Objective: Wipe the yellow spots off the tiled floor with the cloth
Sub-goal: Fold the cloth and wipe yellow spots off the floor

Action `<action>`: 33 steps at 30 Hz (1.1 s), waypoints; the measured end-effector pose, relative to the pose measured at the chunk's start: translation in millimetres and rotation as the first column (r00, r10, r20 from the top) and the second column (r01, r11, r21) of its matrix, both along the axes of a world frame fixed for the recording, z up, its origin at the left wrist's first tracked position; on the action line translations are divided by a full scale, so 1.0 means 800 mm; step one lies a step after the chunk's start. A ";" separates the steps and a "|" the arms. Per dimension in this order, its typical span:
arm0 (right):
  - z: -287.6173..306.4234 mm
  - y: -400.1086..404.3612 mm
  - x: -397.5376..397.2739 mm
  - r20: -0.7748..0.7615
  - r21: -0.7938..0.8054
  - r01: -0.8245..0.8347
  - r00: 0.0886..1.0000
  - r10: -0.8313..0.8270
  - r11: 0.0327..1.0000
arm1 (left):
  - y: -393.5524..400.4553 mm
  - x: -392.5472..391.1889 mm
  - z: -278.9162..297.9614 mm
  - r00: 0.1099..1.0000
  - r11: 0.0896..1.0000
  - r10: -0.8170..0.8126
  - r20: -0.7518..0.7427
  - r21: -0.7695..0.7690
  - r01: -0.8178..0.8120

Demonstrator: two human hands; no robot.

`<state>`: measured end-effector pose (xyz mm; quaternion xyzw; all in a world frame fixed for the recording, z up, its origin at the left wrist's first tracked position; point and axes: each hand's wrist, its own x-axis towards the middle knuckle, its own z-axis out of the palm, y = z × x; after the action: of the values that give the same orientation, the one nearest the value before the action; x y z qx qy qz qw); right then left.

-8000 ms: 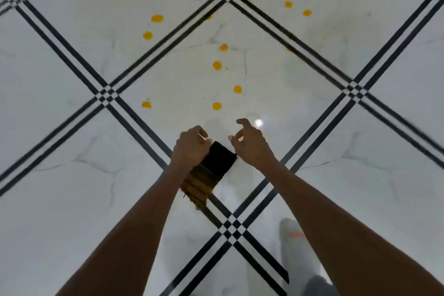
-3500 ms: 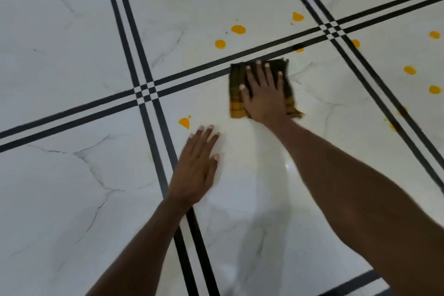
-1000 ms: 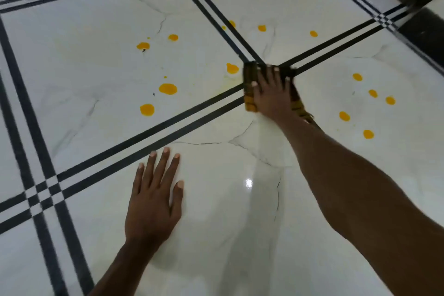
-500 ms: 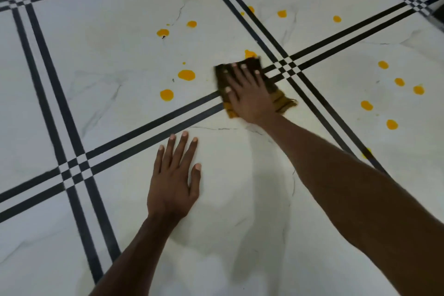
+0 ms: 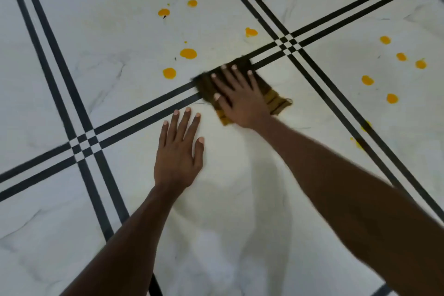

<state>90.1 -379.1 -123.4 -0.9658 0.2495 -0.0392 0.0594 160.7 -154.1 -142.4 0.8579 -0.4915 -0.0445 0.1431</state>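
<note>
Yellow spots [image 5: 169,73] nearest the cloth [image 5: 274,100] lie just up-left of the right hand [image 5: 240,96], pressed on it with fingers flat and spread across the black tile lines; left hand [image 5: 179,154] is flat on bare floor [image 5: 72,38], bracing.

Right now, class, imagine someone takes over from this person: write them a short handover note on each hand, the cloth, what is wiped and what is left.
Left hand: flat on the floor, fingers straight, holding nothing.
Right hand: pressing flat on the cloth, no grip around it.
The cloth lies across the double black line, just left of the line crossing.
Done: the tile under both hands shows no spots.
Left: yellow spots on the tile beyond the cloth, more on the tile to the right and the far tile, and smears by the right-hand black line.
</note>
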 end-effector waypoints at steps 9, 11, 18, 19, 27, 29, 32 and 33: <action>0.005 -0.046 -0.207 -0.050 0.018 0.096 0.994 -0.095 0.995 | 0.003 -0.003 0.001 1.000 1.000 -0.006 -0.027 -0.011 0.006; 0.007 -0.058 -0.170 -0.031 0.055 0.378 0.926 -0.377 0.924 | 0.003 -0.004 -0.001 1.000 1.000 -0.010 -0.021 -0.016 0.010; -0.007 0.055 -0.218 -0.044 0.011 -0.040 0.998 0.041 0.999 | 0.009 0.003 -0.004 0.998 0.999 -0.037 -0.047 0.006 0.037; -0.004 0.048 -0.251 -0.064 0.013 -0.046 0.997 0.047 0.999 | 0.007 0.002 0.000 0.997 0.999 -0.044 -0.065 0.019 0.045; -0.011 0.021 -0.326 0.011 0.016 0.662 0.749 -0.662 0.750 | -0.006 -0.027 0.024 0.981 0.998 0.013 -0.193 0.068 0.001; -0.017 0.044 -0.311 -0.018 -0.017 0.301 0.953 -0.301 0.953 | -0.016 -0.051 0.031 0.967 0.999 -0.017 -0.255 0.024 0.024; -0.004 0.008 -0.311 -0.006 0.060 0.197 0.980 -0.197 0.979 | -0.029 -0.083 0.040 0.950 0.995 -0.102 -0.296 -0.024 0.099; -0.003 -0.010 -0.318 0.004 0.087 0.362 0.931 -0.364 0.928 | -0.033 -0.092 0.043 0.944 0.992 -0.126 -0.306 -0.044 0.118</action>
<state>-164.0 -387.1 -126.0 -0.8991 0.4247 -0.0484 0.0947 86.7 -180.2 -107.9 0.8065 -0.5156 -0.1805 0.2260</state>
